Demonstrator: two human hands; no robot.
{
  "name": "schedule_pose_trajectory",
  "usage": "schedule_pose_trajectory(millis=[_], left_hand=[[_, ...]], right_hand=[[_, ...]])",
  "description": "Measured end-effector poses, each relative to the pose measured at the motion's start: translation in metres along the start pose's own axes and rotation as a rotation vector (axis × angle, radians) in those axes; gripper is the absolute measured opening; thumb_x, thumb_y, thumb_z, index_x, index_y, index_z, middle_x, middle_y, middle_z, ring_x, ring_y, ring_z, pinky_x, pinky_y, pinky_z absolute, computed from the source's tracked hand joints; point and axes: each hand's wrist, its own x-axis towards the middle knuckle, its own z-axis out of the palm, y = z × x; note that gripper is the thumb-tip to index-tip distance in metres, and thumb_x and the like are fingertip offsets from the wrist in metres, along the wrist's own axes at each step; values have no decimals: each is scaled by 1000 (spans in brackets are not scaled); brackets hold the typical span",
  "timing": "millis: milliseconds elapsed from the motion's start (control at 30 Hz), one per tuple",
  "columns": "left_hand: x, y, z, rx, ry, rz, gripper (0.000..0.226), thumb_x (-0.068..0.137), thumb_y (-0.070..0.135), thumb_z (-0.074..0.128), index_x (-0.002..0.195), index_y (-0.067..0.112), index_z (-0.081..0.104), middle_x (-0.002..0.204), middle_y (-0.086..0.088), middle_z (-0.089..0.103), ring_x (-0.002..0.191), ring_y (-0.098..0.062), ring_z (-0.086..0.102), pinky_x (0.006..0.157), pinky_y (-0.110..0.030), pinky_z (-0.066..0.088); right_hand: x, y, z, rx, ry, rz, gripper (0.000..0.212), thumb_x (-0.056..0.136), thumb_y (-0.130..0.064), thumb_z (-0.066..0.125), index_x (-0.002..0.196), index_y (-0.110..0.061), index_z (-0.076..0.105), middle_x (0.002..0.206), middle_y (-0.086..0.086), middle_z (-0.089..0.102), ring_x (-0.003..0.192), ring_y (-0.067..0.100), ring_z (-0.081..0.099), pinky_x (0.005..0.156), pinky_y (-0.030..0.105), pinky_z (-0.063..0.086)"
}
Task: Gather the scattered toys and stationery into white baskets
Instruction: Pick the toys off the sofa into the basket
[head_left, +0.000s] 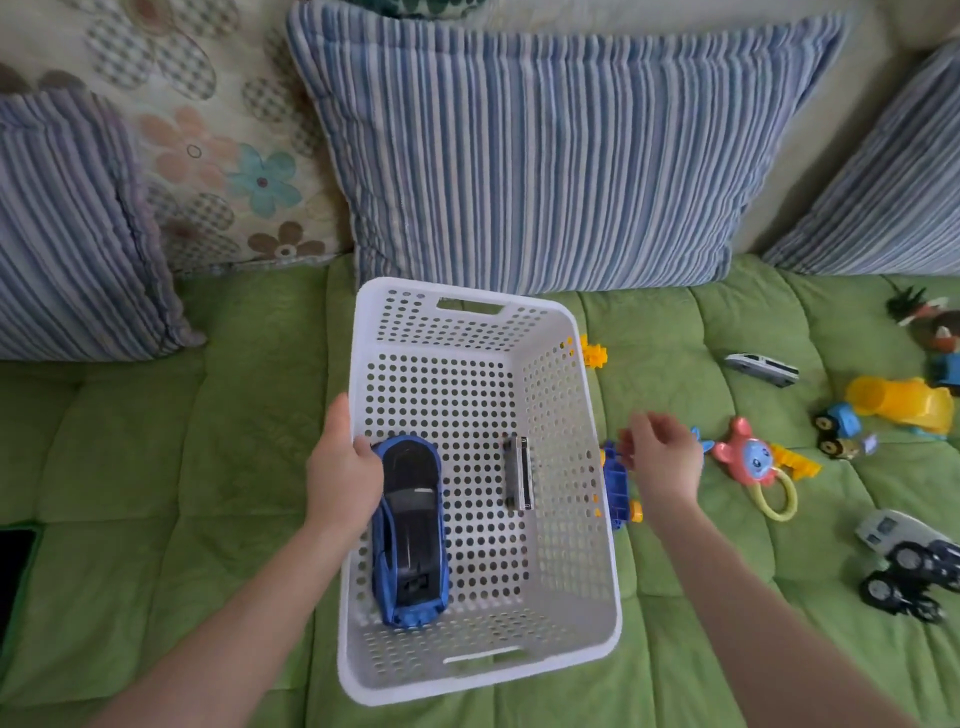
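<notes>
Head view, looking down on a green quilted sofa seat (156, 467). White basket (395, 680), perforated, sits on the seat at centre frame, its far end just before a blue striped cushion (545, 145). Left hand (340, 467): grip closed on the basket's left rim, thumb lying along the outside, fingers hooked over to the inside. Inside the basket: blue toy car (410, 535) lying lengthwise along the left wall, its far end right by the left fingers; small grey-and-black oblong item (519, 473) on the floor of the basket nearer the right wall, apart from the car. Right hand (662, 460): outside the basket, just beside its right wall, grip loose and part-open, fingers softly curled and slightly blurred, nothing seen held. Blue block toy (618, 488) lies on the seat against the outside of the right wall, under the right fingertips; cannot tell if they touch it. Still on the seat to the right: yellow piece (595, 353) near the basket's far right corner; pink rattle (748, 457) with a yellow ring, just beyond the right hand; white toy train (761, 369) farther back; small blue vehicle (839, 423) beside a yellow toy (904, 405); big-wheeled truck (909, 569) near the right edge. Dark flat object (15, 561) at the left edge, partly cut off.
</notes>
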Motion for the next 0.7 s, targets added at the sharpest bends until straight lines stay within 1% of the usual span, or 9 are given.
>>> schedule_pose_trajectory(millis=[67,133,200,300,367,467,567,633,700], left_hand=[[1,1,-1,24,19,-22,52,95,2,34,145,16,26,147,-3,37,133,-23,38,109,-36,31],[0,3,-3,24,34,-15,52,94,2,35,142,20,33,142,0,44,127,-21,45,107,-40,37],[-4,6,-5,31,48,-14,50,93,2,36,138,24,40,133,4,53,113,-28,56,97,-45,46],[-8,12,-6,44,56,-41,47,94,3,37,136,24,42,129,3,56,112,-39,54,93,-50,45],[-10,17,-6,58,45,-44,48,95,3,38,137,25,41,130,2,55,115,-39,53,94,-48,45],[-13,21,-5,65,28,-73,51,95,4,40,141,25,35,134,0,53,119,-42,47,98,-51,40],[-16,29,-4,58,29,-100,50,95,6,39,141,26,35,134,-1,52,118,-39,50,95,-48,43],[-17,35,-5,39,36,-118,50,95,5,39,140,27,36,134,0,52,114,-33,54,83,-37,49],[-17,38,-6,7,41,-137,51,95,4,39,141,26,35,133,1,51,108,-28,57,67,-22,46]], right_hand=[[23,31,-7,-312,-63,37,25,89,-19,54,105,-1,62,81,10,63,69,22,52,61,28,42],[39,64,-8,-548,-222,64,30,87,-22,59,112,-5,56,92,12,62,77,24,53,64,28,44],[50,99,-2,-682,-362,47,32,82,-28,62,106,-8,55,88,9,65,82,28,59,69,33,52],[60,134,5,-732,-387,49,35,75,-35,60,104,-16,54,88,8,66,95,35,59,77,35,50],[64,140,9,-728,-372,38,38,75,-35,64,106,-16,52,88,7,66,92,33,58,71,31,45],[67,128,4,-665,-417,65,41,71,-38,66,103,-14,54,79,5,66,78,27,63,66,30,50],[66,94,-10,-479,-380,92,27,78,-25,63,98,-7,58,67,-1,64,58,11,60,53,23,43],[62,67,-18,-311,-373,55,20,82,-19,61,100,-11,56,66,-7,61,58,7,57,50,20,39],[51,39,-22,-169,-385,-5,18,84,-19,61,100,-15,55,72,-9,61,66,8,60,54,14,42]])
